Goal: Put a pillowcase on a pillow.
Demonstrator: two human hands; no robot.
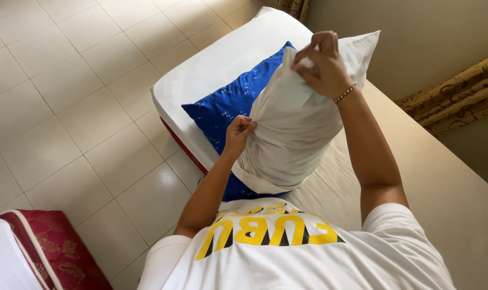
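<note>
A white pillowcase (295, 129) hangs over a blue pillow (222, 107) with small white marks, held up above the bed (201, 70). My left hand (239, 131) pinches the case's left edge where the white cloth meets the blue pillow. My right hand (322, 62), with a bead bracelet at the wrist, grips the case near its top. The lower end of the pillow is partly wrapped by the case and hidden behind my white shirt.
The bed has a white sheet and a red mattress edge (182, 145). A cream wall and patterned curtain (453, 91) stand to the right. Pale floor tiles (66, 107) lie to the left. Another red patterned mattress (56, 252) sits at bottom left.
</note>
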